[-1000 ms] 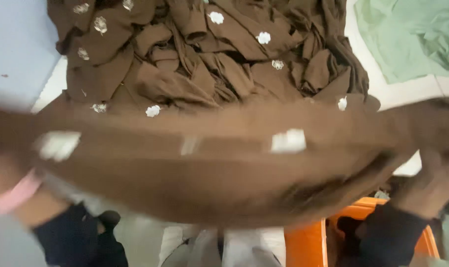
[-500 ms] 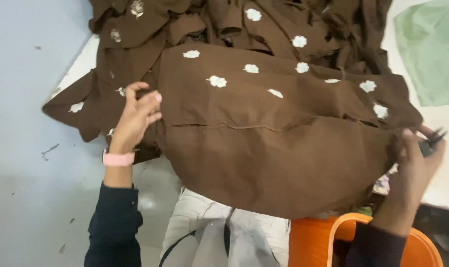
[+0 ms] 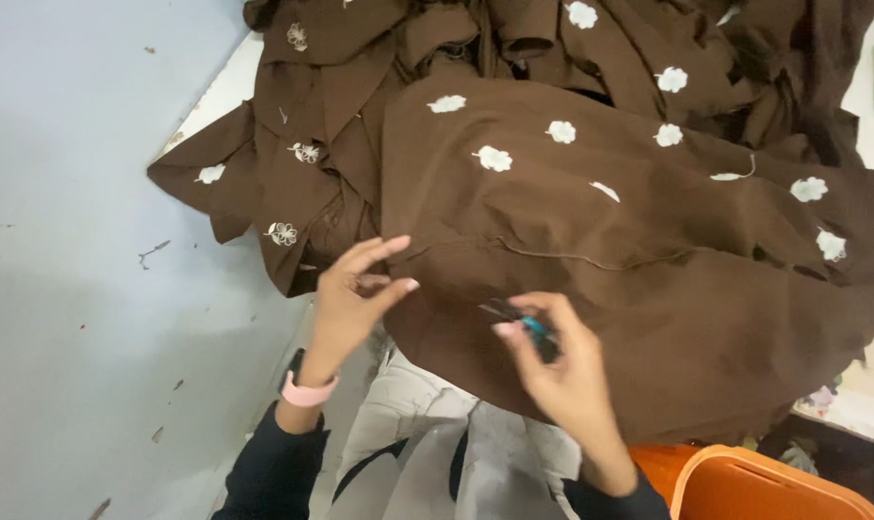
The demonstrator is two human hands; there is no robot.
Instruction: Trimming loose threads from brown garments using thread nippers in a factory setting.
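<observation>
The left hand (image 3: 355, 294), wearing a pink wristband (image 3: 307, 393) above a black sleeve, is pinching the near edge of a large brown fabric piece embroidered with white flowers (image 3: 649, 241), its other fingers fanning loosely. The right hand (image 3: 562, 361) is closing its fingertips around a small dark thread cutter with a teal grip (image 3: 525, 323), pressing it against the same brown cloth just beside the left hand. This cloth is draping over the near edge of a white table (image 3: 220, 96) and hanging down onto the person's pale trousers (image 3: 408, 424). Beyond it, a heap of matching brown flowered pieces (image 3: 360, 116) is covering the table up to its far edge. An orange plastic bin (image 3: 774, 486) is standing below the table's near right corner; its contents cannot be seen. Pale grey floor (image 3: 71, 289) is lying to the left.
</observation>
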